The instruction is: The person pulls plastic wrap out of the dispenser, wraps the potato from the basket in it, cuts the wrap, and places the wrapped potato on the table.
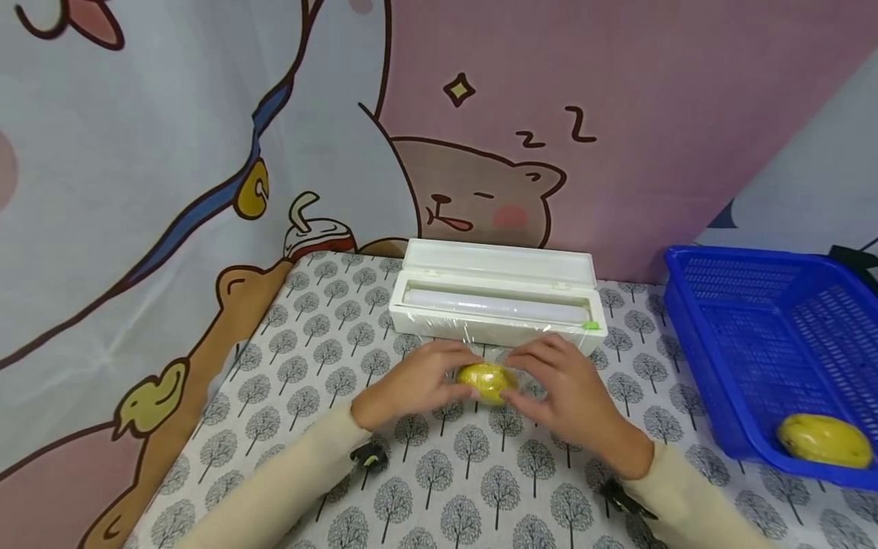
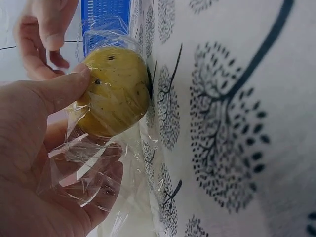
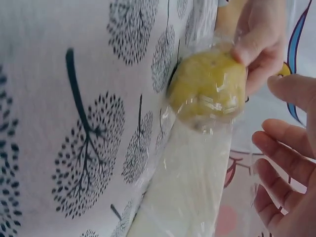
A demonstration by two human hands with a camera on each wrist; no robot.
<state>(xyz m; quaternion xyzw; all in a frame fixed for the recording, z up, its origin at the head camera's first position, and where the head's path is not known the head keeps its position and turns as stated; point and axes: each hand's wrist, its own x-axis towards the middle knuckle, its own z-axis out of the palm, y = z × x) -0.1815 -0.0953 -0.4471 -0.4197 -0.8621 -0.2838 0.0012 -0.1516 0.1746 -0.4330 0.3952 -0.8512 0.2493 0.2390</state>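
Lying on the tree-print cloth (image 1: 473,488), on the near side of the white box (image 1: 428,323) (its lid raised), a yellow fruit (image 1: 488,382) sits in clear film (image 2: 86,165). The left hand (image 1: 427,379) pinches its left end; the right hand (image 1: 565,387), fingers parted and loosely bent, is just beside its right end, perhaps touching film. Rightward, a blue basket (image 1: 706,358) holds another fruit (image 1: 825,441).

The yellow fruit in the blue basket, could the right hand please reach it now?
Probably yes; the blue basket is open above the yellow fruit, though the right hand must reach over its side.
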